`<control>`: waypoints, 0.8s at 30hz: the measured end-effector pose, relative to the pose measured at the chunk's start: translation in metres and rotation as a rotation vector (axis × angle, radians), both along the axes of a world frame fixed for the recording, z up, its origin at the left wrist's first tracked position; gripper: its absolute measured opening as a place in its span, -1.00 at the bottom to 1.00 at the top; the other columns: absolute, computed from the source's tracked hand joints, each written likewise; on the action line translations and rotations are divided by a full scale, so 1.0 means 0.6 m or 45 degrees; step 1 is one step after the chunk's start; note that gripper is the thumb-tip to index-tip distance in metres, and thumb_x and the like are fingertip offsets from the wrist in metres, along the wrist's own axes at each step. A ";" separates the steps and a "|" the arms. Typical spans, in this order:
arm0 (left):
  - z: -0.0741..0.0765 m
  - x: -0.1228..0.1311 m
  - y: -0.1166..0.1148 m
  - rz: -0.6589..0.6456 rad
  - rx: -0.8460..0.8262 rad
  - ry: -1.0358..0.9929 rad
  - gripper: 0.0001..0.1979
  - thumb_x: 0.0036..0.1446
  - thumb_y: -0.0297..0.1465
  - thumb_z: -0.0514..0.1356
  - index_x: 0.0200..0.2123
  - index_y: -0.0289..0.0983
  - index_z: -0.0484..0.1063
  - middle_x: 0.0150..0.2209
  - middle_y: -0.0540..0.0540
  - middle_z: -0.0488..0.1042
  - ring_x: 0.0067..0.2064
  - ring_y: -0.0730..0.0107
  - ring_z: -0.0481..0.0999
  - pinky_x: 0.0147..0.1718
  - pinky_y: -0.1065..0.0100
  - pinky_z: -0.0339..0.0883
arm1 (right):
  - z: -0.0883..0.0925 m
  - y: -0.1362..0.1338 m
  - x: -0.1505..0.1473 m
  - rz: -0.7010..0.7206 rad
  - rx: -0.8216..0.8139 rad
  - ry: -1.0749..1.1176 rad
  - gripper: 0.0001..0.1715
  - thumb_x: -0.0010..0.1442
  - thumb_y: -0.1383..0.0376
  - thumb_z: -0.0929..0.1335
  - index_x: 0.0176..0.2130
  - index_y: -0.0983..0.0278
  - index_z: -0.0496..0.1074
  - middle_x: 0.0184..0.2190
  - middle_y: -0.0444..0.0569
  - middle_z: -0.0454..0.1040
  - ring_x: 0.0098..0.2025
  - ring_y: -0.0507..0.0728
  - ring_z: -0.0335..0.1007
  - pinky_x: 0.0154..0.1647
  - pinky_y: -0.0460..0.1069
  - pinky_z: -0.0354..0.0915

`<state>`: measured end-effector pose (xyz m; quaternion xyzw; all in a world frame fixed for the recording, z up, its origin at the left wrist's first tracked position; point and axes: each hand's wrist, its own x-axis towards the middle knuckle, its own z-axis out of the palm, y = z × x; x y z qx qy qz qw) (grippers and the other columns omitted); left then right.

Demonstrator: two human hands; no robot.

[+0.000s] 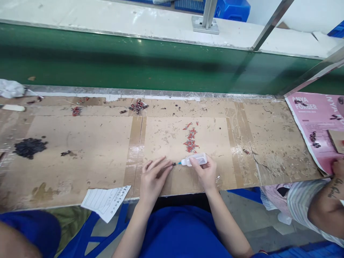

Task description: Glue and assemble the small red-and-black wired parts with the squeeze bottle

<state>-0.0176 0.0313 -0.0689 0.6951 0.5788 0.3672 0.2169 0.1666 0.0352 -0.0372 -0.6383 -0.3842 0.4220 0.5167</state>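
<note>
Right hand (pixel 205 173) gripped the squeeze bottle (pixel 195 159), lying level, nozzle pointing left at the small part (pixel 173 164) pinched by left hand (pixel 153 179).

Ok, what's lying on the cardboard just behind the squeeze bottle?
Behind the squeeze bottle, held in the right hand, a cluster of small red pieces lies on the cardboard. Whatever lies under the bottle and hand is hidden.

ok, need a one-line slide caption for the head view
Right hand tips a small squeeze bottle toward a tiny dark part pinned by the left hand, red pieces laid out behind on the workbench.
</note>
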 end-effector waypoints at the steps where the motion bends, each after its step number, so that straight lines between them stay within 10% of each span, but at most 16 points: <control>1: 0.001 0.000 0.000 0.003 -0.007 0.002 -0.87 0.19 -0.27 0.24 -0.23 -0.08 0.60 -0.22 -0.04 0.66 -0.04 0.14 0.61 0.07 0.03 0.27 | -0.001 0.000 -0.001 0.015 0.001 -0.010 -0.69 0.00 0.08 0.47 -0.42 0.28 0.52 -0.52 -0.04 0.55 -0.48 0.10 0.41 -0.48 -0.03 0.32; 24: 0.003 0.001 -0.001 -0.001 0.027 0.005 -0.89 0.19 -0.30 0.25 -0.26 -0.08 0.60 -0.26 -0.03 0.66 -0.06 0.14 0.62 0.04 0.05 0.25 | 0.000 0.000 -0.001 0.107 -0.005 -0.007 -0.73 0.05 0.12 0.47 -0.45 0.28 0.50 -0.52 -0.07 0.53 -0.46 0.09 0.39 -0.42 -0.04 0.31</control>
